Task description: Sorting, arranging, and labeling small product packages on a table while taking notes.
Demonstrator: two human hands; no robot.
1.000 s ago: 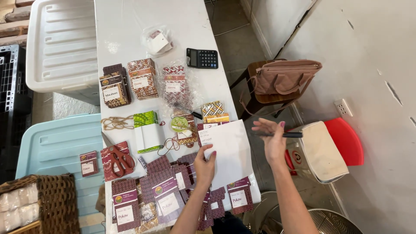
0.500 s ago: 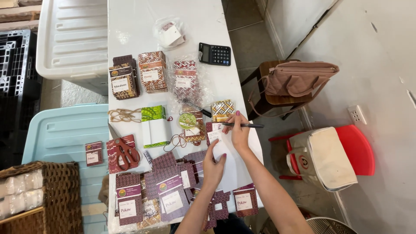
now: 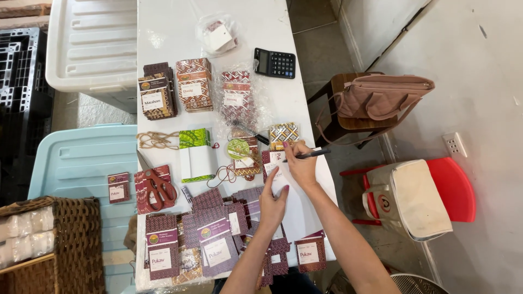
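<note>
On the white table (image 3: 174,32), right hand (image 3: 301,166) fingers grip a pen (image 3: 306,155); left hand (image 3: 273,200) flat on paper (image 3: 305,207).

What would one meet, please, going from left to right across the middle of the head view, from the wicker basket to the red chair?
Wicker basket → red-handled scissors → green-and-white packet → left hand flat on the white paper → right hand holding a black pen → beige bag on the red chair.

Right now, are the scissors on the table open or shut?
Shut. The scissors lie flat on a patterned packet, with the red handles side by side and the blades together, left of both hands.
</note>
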